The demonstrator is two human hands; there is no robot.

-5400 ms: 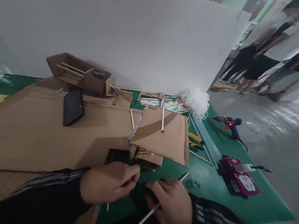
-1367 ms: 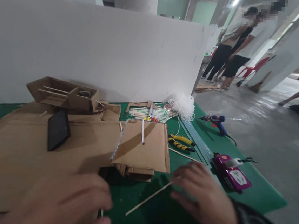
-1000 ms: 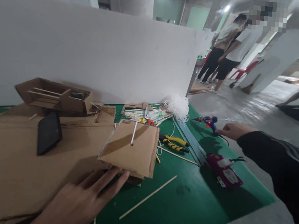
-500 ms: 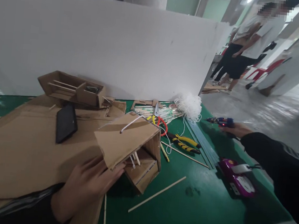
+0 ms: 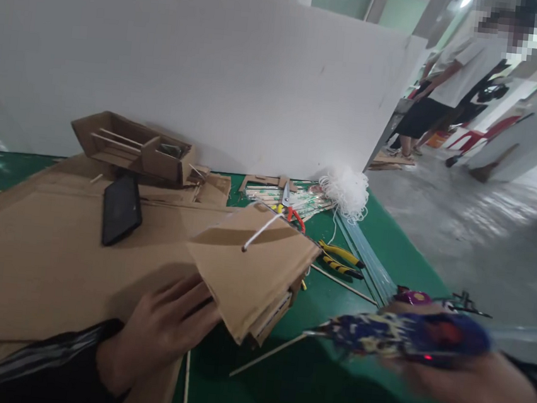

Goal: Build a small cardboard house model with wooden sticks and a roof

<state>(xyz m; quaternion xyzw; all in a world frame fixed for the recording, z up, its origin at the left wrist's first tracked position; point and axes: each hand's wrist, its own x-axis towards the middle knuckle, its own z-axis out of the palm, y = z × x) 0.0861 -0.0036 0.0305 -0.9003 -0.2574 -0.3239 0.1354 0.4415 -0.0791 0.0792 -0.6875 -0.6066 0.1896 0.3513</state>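
Note:
A small cardboard box (image 5: pixel 248 263) stands tilted above the table, its flap, threaded with a white cord (image 5: pixel 262 231), facing up. My left hand (image 5: pixel 163 331) grips the box at its left side, with the fingertips partly hidden behind the flap. My right hand (image 5: pixel 483 387), blurred by motion, is wrapped round a blue hot glue gun (image 5: pixel 389 333) smeared with dried glue. A red light glows on the gun. Its nozzle points left toward the box, apart from it, over the end of a thin wooden stick (image 5: pixel 267 355).
Behind lie yellow-black pliers (image 5: pixel 341 259), scissors (image 5: pixel 286 194), a heap of white cord (image 5: pixel 345 193) and clear glue sticks (image 5: pixel 363 249). A cardboard sheet (image 5: pixel 30 254) carries a black phone-like device (image 5: pixel 121 209) and a longer cardboard box (image 5: pixel 131 150). A white partition (image 5: pixel 190 73) stands behind; people stand beyond.
My right hand has brought the glue gun from the table's far right edge in toward the box. My left hand has turned the box, so its flap now covers the opening.

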